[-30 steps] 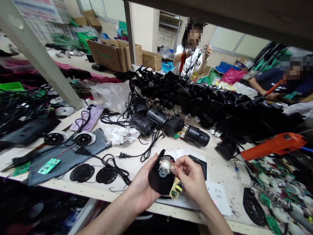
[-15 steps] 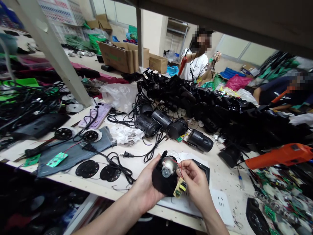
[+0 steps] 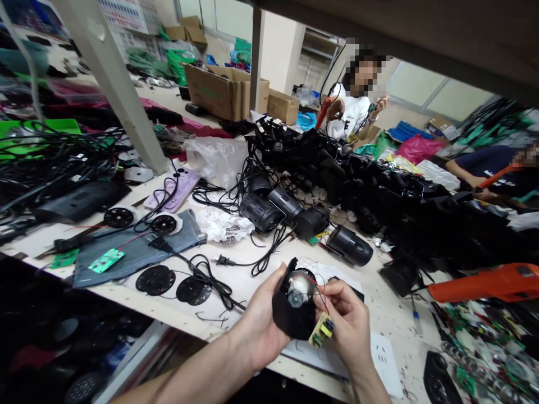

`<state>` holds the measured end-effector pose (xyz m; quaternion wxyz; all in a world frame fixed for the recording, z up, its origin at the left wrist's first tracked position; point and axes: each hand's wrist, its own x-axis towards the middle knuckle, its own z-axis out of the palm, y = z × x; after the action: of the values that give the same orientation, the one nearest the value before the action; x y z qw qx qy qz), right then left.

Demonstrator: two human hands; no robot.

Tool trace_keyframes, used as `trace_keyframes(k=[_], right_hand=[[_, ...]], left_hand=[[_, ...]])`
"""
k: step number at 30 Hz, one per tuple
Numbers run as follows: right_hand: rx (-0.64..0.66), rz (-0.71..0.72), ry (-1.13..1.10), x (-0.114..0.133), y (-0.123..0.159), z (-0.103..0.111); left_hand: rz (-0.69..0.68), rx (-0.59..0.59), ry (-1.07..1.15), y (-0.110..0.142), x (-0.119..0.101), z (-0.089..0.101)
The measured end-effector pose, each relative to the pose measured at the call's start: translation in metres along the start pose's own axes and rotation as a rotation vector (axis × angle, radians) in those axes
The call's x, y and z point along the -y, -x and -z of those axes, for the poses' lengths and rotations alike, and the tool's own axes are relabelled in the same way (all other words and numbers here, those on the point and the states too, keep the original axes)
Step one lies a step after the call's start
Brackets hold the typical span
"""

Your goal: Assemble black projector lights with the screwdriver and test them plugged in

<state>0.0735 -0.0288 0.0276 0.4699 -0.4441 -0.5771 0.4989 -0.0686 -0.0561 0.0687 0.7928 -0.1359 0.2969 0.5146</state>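
Note:
My left hand [image 3: 261, 317] is wrapped round a black plastic housing [image 3: 288, 317] from the left and below. Inside its open side sits a silvery round motor [image 3: 298, 292]. Thin red and black wires [image 3: 324, 297] run from the housing to my right hand [image 3: 348, 314], which pinches them between thumb and fingertips. From these wires a small yellowish circuit board [image 3: 321, 330] with a yellow component hangs just below the right fingers. Partly hidden under both hands, a white sheet or panel [image 3: 385, 359] lies on the table.
Black cylindrical housings [image 3: 349, 245] and a plug cord [image 3: 248, 264] lie beyond my hands. An orange power tool [image 3: 484, 283] is at right, above loose circuit parts [image 3: 484, 348]. Black discs [image 3: 155, 280] lie left. A large black heap [image 3: 379, 185] stands behind; a co-worker [image 3: 353, 115] is beyond it.
The view has swung slightly left, so the scene sits further right. Both hands keep their hold on the housing and wires. The far co-worker's raised hand has shifted a little.

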Motion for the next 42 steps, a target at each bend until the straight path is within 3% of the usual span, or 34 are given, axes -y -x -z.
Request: trace_keyframes(k=[8,15,23,27,31,37,42], right_hand=[[0.086,0.078,-0.008,-0.009,0.001,0.003],[0.144,0.293,0.185,-0.008,0.001,0.003],[0.137,0.367,0.300,-0.001,0.004,0.004],[0.205,0.450,0.366,0.010,0.006,0.009],[0.302,0.521,0.453,0.030,0.009,0.012],[0.140,0.548,0.509,0.062,0.007,0.006],[0.201,0.518,0.678,0.069,0.004,-0.017]], left_hand=[[0.018,-0.053,-0.028,-0.004,0.000,0.002],[0.055,-0.082,-0.041,-0.004,-0.007,0.001],[0.056,-0.060,-0.160,-0.001,-0.013,-0.001],[0.008,-0.034,-0.349,0.004,-0.021,0.006],[0.035,-0.015,-0.383,0.007,-0.026,0.011],[-0.089,-0.100,-0.427,0.007,-0.018,0.013],[-0.169,-0.060,-0.417,0.008,-0.013,0.013]])
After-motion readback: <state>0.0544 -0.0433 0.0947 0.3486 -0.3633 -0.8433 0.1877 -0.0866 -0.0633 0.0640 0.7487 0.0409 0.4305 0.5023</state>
